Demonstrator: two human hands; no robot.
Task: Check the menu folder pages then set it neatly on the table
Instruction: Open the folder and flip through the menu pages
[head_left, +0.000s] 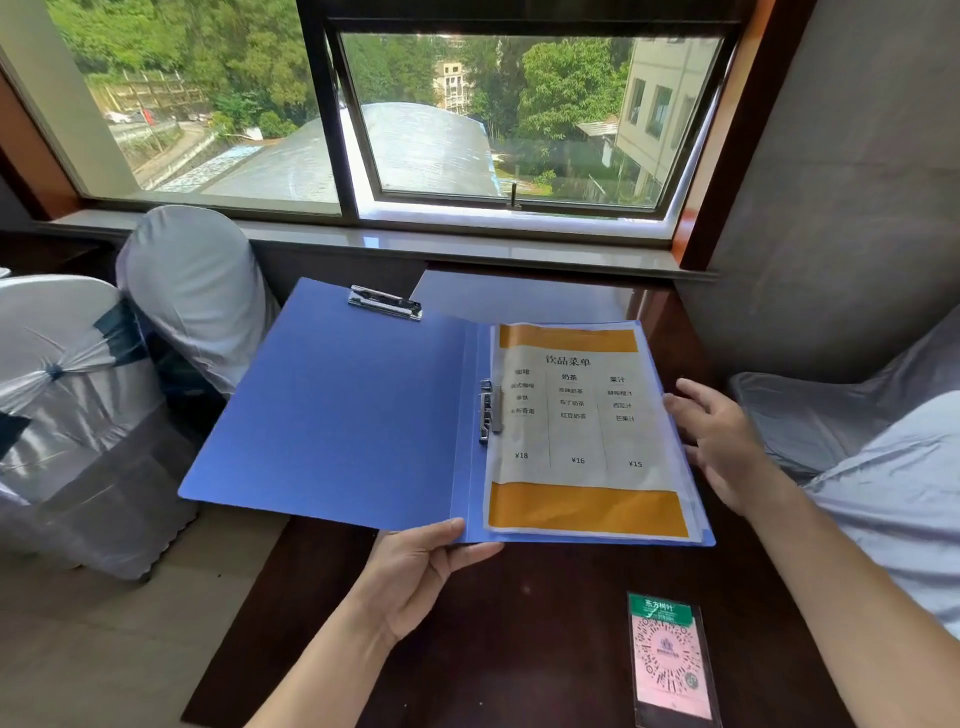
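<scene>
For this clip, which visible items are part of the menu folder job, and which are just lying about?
Part of the job:
- blue folder, open, held at its near edge by the left hand
- menu page in its clear sleeve
- right hand at the pages' right edge
- dark table

Lying about:
- QR code card on the table
- covered chairs

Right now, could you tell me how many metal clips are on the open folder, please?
2: one clip at the top edge of the left flap, one clip by the spine, holding the menu pages. Pages may hide others.
</scene>
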